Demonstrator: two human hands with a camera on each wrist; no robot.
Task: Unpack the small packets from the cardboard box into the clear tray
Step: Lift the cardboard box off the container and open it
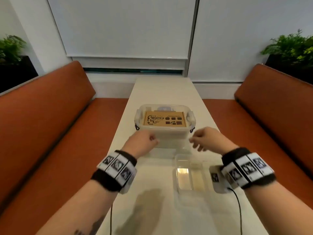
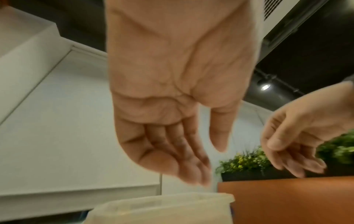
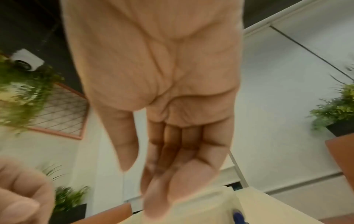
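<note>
A brown cardboard box (image 1: 165, 120) with black print lies inside a lidded translucent plastic container (image 1: 169, 138) in the middle of the table. Nearer to me on the right stands the empty clear tray (image 1: 190, 173). My left hand (image 1: 145, 140) hovers at the container's near left corner, fingers loosely curled and holding nothing (image 2: 191, 159). My right hand (image 1: 204, 138) hovers at the near right corner, fingers relaxed and empty (image 3: 168, 174). No small packets are visible.
The long pale table (image 1: 166, 92) runs between two orange benches (image 1: 50, 116) (image 1: 271, 116). A marker card (image 1: 215, 177) lies right of the tray, cables trail from both wristbands, and potted plants (image 1: 293, 46) stand behind the benches.
</note>
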